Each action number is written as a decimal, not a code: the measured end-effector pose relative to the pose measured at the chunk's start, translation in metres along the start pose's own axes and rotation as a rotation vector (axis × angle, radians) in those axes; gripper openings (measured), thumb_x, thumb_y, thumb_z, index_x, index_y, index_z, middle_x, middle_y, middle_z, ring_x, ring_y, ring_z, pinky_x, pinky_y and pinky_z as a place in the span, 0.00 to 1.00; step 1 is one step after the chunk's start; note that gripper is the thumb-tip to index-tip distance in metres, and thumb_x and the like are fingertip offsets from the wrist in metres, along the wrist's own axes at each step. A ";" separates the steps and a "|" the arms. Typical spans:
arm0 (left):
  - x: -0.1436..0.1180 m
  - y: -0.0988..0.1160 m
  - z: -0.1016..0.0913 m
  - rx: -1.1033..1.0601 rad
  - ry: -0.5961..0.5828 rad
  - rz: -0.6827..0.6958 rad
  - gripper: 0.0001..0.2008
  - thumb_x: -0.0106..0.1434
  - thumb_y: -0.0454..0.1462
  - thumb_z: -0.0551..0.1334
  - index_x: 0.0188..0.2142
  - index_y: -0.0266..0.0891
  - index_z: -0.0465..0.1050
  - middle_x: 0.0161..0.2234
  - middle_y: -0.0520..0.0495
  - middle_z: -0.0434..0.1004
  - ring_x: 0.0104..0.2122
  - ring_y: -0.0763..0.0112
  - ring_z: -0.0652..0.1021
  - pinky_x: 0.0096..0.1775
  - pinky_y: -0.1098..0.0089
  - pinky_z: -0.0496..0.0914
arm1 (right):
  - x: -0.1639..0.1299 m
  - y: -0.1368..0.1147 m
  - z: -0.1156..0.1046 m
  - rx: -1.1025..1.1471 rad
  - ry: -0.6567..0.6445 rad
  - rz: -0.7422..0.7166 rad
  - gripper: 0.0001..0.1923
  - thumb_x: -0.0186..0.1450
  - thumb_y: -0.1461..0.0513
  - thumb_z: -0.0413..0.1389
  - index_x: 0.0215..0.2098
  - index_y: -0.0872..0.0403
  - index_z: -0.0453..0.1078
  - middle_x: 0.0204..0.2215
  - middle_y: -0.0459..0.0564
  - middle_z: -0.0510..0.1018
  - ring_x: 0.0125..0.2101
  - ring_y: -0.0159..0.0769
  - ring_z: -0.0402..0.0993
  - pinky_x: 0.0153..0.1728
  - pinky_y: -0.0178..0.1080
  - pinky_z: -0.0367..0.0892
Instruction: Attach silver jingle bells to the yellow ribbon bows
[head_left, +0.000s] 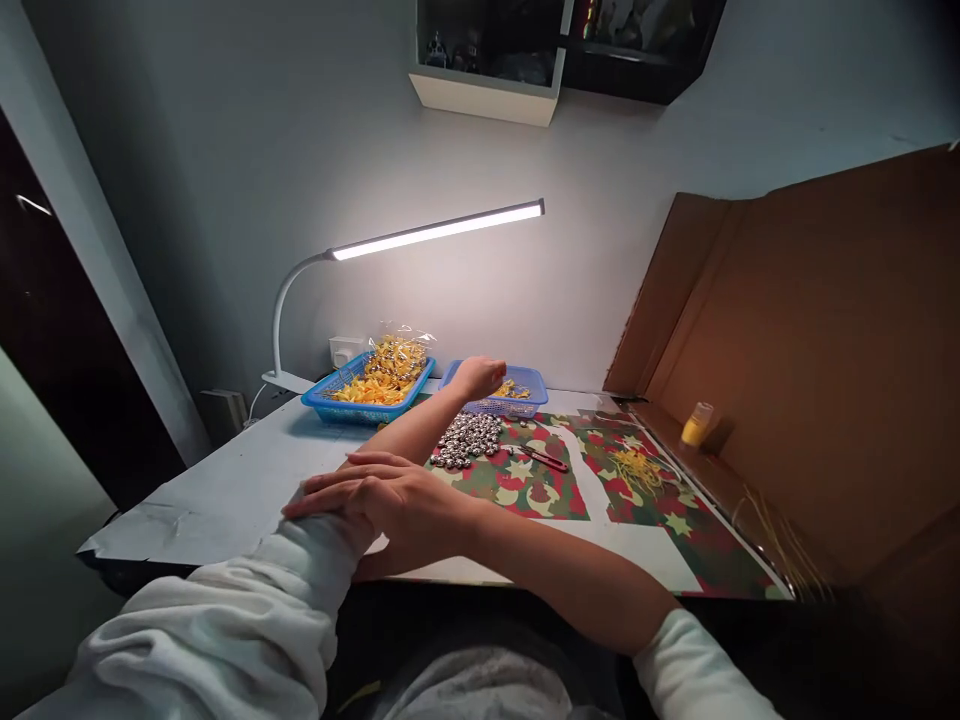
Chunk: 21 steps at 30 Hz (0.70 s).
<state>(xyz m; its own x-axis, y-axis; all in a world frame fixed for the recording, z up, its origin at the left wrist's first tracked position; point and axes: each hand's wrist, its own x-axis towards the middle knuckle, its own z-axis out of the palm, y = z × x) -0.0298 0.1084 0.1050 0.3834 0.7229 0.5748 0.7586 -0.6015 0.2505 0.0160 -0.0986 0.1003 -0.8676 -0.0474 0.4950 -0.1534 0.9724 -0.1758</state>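
Observation:
My left arm stretches forward over the table, and my left hand [480, 378] is curled into a loose fist in front of the purple-blue basket [534, 385]. Nothing shows in that fist, though the palm side is hidden. My right hand [390, 500] crosses over and wraps around the pushed-up white sleeve [300, 555] on my left forearm. Beneath the left hand lies a heap of shiny silver bells [472, 438]. Beside them is a small dark red cutting tool [544, 458], perhaps thread snips.
A blue basket [322, 410] holds yellow ribbon-like pieces, with clear plastic on top. A white lamp [439, 230] shines above. Yellow strands [637, 470] lie on the camouflage-patterned sheet [517, 495]. A small yellow container [696, 427] stands near the cardboard panel [810, 350] at right.

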 end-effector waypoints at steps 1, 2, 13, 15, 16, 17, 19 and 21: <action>0.002 -0.003 -0.006 0.029 -0.019 0.028 0.05 0.50 0.31 0.59 0.26 0.38 0.74 0.27 0.44 0.78 0.32 0.61 0.75 0.36 0.66 0.64 | 0.000 -0.004 -0.001 -0.031 -0.011 -0.003 0.27 0.61 0.62 0.56 0.58 0.56 0.57 0.58 0.51 0.68 0.61 0.29 0.57 0.64 0.34 0.40; 0.003 -0.006 -0.012 0.059 -0.036 0.056 0.04 0.48 0.30 0.60 0.24 0.38 0.73 0.26 0.44 0.78 0.32 0.61 0.75 0.37 0.65 0.64 | -0.001 -0.009 -0.001 -0.060 -0.024 -0.002 0.26 0.62 0.62 0.55 0.58 0.56 0.58 0.58 0.50 0.67 0.62 0.27 0.56 0.64 0.33 0.39; 0.001 -0.053 -0.041 0.496 0.142 0.115 0.10 0.57 0.32 0.54 0.32 0.37 0.74 0.30 0.41 0.78 0.32 0.59 0.74 0.33 0.64 0.63 | -0.009 -0.048 -0.009 -0.053 -0.136 0.114 0.35 0.62 0.60 0.56 0.64 0.55 0.48 0.58 0.48 0.67 0.65 0.29 0.47 0.65 0.36 0.37; -0.003 -0.062 -0.046 0.516 0.102 0.130 0.08 0.56 0.32 0.56 0.29 0.37 0.74 0.28 0.41 0.77 0.31 0.59 0.74 0.32 0.64 0.62 | -0.010 -0.051 -0.014 -0.056 -0.137 0.099 0.36 0.63 0.60 0.55 0.65 0.56 0.46 0.59 0.48 0.66 0.65 0.28 0.46 0.65 0.38 0.37; -0.005 -0.066 -0.048 0.537 0.073 0.138 0.07 0.54 0.31 0.57 0.28 0.37 0.74 0.27 0.40 0.77 0.30 0.58 0.74 0.32 0.64 0.62 | -0.009 -0.051 -0.015 -0.070 -0.134 0.088 0.33 0.65 0.60 0.54 0.64 0.56 0.47 0.60 0.48 0.65 0.65 0.27 0.46 0.65 0.37 0.37; -0.007 -0.070 -0.050 0.569 0.028 0.155 0.07 0.53 0.30 0.57 0.27 0.36 0.74 0.27 0.40 0.77 0.30 0.58 0.74 0.33 0.64 0.62 | -0.006 -0.051 -0.015 -0.090 -0.134 0.069 0.29 0.66 0.61 0.52 0.63 0.55 0.49 0.61 0.47 0.63 0.64 0.26 0.48 0.65 0.36 0.37; -0.011 -0.078 -0.053 0.632 -0.081 0.216 0.07 0.51 0.28 0.57 0.25 0.36 0.73 0.27 0.38 0.77 0.31 0.58 0.73 0.34 0.63 0.61 | 0.001 -0.051 -0.010 -0.132 -0.143 0.008 0.21 0.67 0.64 0.49 0.58 0.54 0.58 0.62 0.46 0.62 0.63 0.25 0.50 0.65 0.34 0.38; -0.017 -0.083 -0.052 0.640 -0.168 0.283 0.08 0.51 0.26 0.56 0.23 0.36 0.73 0.26 0.37 0.76 0.31 0.58 0.73 0.36 0.62 0.60 | 0.009 -0.050 -0.001 -0.161 -0.154 -0.040 0.18 0.65 0.64 0.52 0.54 0.54 0.64 0.61 0.45 0.64 0.62 0.25 0.53 0.63 0.29 0.42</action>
<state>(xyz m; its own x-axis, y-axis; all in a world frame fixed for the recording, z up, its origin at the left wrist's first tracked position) -0.1268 0.1286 0.1150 0.6479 0.6422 0.4096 0.7584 -0.4935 -0.4258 0.0168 -0.1477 0.1141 -0.9264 -0.1092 0.3604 -0.1224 0.9924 -0.0139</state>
